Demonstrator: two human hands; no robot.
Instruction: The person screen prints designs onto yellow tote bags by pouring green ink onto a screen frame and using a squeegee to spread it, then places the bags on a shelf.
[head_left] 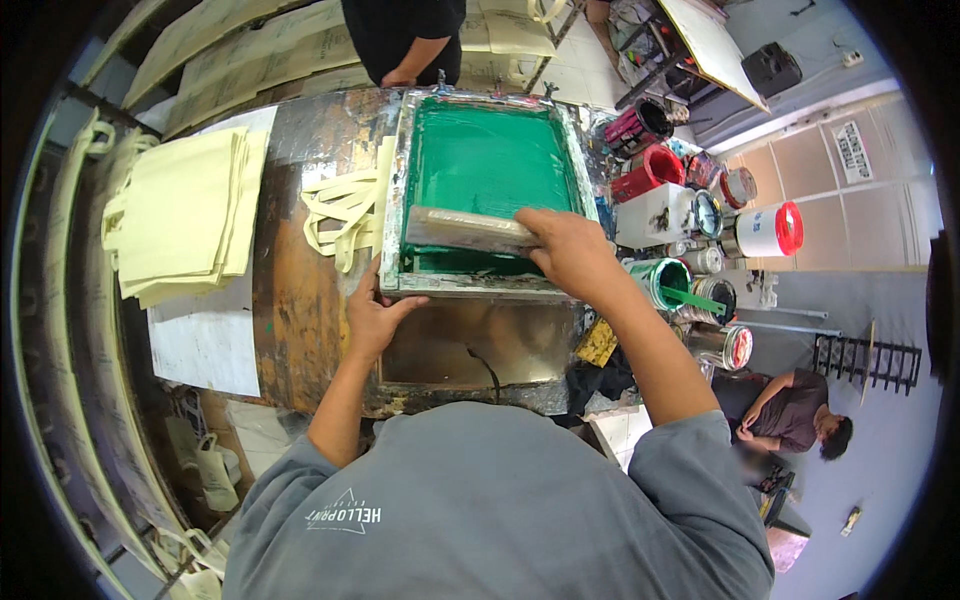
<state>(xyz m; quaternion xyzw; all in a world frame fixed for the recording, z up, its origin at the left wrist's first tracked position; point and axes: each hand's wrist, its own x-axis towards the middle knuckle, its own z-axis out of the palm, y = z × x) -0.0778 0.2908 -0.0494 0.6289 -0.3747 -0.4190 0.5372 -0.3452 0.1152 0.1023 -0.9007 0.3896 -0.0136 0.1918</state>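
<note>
A screen-printing frame [470, 287] with a paint-stained rim lies on the work table, its mesh covered in green ink [485, 150]. My right hand [575, 250] grips the right end of a squeegee [465, 230], which lies crosswise over the near part of the mesh. With my left hand [373, 318] I hold the frame's near left corner, thumb along the near rail and fingers at the left side. Cream fabric with looped handles [342, 212] sticks out from under the frame's left side; the rest of it is hidden.
A stack of cream bags [190, 205] lies at the left. Ink cans crowd the right side, among them a green-ink can [662, 283] with a green stick and a red can [650, 172]. One person [405, 45] stands across the table; another [795, 410] is at the right.
</note>
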